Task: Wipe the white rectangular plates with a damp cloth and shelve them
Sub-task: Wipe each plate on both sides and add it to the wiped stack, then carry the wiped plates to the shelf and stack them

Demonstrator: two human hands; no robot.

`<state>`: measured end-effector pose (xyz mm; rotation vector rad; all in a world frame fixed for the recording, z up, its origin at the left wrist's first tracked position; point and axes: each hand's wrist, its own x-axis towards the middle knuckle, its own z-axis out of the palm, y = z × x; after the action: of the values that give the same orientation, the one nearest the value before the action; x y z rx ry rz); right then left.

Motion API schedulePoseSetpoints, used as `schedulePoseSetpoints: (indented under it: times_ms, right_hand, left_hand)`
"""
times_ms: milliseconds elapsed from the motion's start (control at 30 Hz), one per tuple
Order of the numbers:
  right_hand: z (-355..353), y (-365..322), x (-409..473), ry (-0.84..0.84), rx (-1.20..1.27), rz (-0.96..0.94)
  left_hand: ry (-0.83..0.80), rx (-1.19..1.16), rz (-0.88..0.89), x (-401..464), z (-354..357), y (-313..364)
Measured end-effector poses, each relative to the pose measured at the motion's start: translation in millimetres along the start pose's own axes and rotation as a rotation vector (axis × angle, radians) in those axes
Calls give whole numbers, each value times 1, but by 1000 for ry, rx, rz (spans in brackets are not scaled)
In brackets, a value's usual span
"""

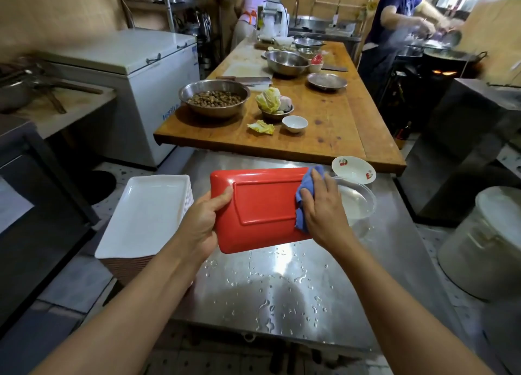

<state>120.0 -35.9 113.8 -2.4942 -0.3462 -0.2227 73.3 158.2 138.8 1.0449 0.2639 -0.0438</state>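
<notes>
The left hand [201,222] has its grip curled round the red-backed rectangular plate [262,211], held above the wet steel desk [282,290]. The right hand [324,208], fingers flat, presses a blue cloth [306,186] against it. A stack of white plates [149,214] sits just left.

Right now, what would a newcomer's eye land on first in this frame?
The red underside of a rectangular plate, held over the wet steel table: the left hand grips its left edge while the right hand presses a blue cloth to its right end. Left of it sits a stack of white rectangular plates, and beyond, on the wooden table, a steel bowl of peanuts.
</notes>
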Motion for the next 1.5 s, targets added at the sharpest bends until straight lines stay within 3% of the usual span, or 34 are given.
schedulePoseSetpoints:
  times_ms: [200,400,600,767,1000,1300,1500]
  right_hand:
    - [11,26,-11,134,252,219]
    - [15,64,-42,182,314,336]
    - [25,126,-80,73,57,490]
    - [45,165,-106,-151,-118,501]
    - [59,164,-119,-269,-19,559]
    - [28,117,-81,-283,-12,462]
    - [11,65,-49,-305,5,278]
  left_hand:
    - [26,24,-68,3,-12,-8]
    - [45,49,-110,9,-16,-20]
    - [26,178,-60,16,-4,-42]
    - [34,206,-104,16,2,-64]
    - [44,214,-107,15,5,-74]
    - [84,184,-39,5,0,-61]
    - [185,210,109,-12,-6,-30]
